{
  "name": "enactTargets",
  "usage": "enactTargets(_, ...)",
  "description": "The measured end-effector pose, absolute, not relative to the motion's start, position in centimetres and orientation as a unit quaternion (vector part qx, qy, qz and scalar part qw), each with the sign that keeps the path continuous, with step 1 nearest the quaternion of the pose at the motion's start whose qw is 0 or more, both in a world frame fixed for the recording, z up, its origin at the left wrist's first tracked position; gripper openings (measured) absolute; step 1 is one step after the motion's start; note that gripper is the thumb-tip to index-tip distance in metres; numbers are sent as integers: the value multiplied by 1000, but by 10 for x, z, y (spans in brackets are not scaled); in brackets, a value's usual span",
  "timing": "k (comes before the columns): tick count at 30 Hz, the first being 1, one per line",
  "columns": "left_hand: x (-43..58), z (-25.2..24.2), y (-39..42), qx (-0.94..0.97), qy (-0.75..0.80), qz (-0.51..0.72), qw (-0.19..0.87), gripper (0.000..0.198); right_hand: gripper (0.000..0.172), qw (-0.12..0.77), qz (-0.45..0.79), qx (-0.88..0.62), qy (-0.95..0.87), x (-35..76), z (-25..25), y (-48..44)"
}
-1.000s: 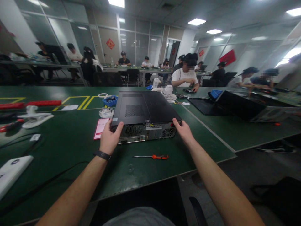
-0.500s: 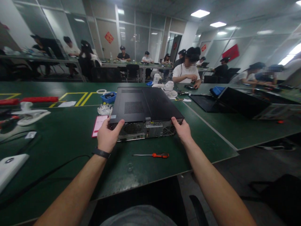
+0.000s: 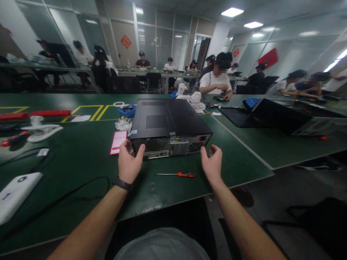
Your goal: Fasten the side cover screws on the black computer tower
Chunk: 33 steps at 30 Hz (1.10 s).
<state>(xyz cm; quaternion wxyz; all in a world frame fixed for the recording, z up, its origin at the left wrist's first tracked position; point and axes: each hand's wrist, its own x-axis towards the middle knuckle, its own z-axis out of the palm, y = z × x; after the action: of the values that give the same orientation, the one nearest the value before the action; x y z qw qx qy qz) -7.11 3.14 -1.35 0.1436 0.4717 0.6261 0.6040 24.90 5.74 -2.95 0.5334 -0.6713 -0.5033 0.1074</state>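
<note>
A black desktop computer case (image 3: 187, 121) lies flat on the green table, its rear panel with vents and ports facing me. My left hand (image 3: 129, 160) is at its near left corner, thumb and fingers apart; whether it still touches the case I cannot tell. By the near right corner, my right hand (image 3: 213, 162) is open, with thumb and fingers spread and nothing in them. On the table between my forearms lies a screwdriver (image 3: 186, 174) with an orange and black handle, its shaft pointing left.
Left of the case are a pink-edged sheet (image 3: 118, 141), white gloves (image 3: 123, 124) and a blue bin (image 3: 127, 111). A white power bank-like block (image 3: 20, 193) and black cable lie nearer. Another black case (image 3: 282, 115) stands at right. A co-worker (image 3: 217, 81) sits across the table.
Both hands have come off the top rear edge of the computer case and moved lower, with fingers spread. The screwdriver lies where it was.
</note>
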Motion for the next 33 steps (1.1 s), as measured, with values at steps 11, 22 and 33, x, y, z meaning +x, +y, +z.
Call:
enactTargets(11, -52, -52, 5, 548, 620, 551, 105, 40, 32, 456, 134, -606, -638, 241, -54, 3)
enactTargets(22, -56, -52, -4, 700, 541, 424, 194, 31, 20, 393, 150, -534, -734, 239, -49, -4)
enactTargets(33, -57, -55, -4, 765, 511, 343, 189, 38, 20, 361, 138, -493, -779, 239, -51, -4)
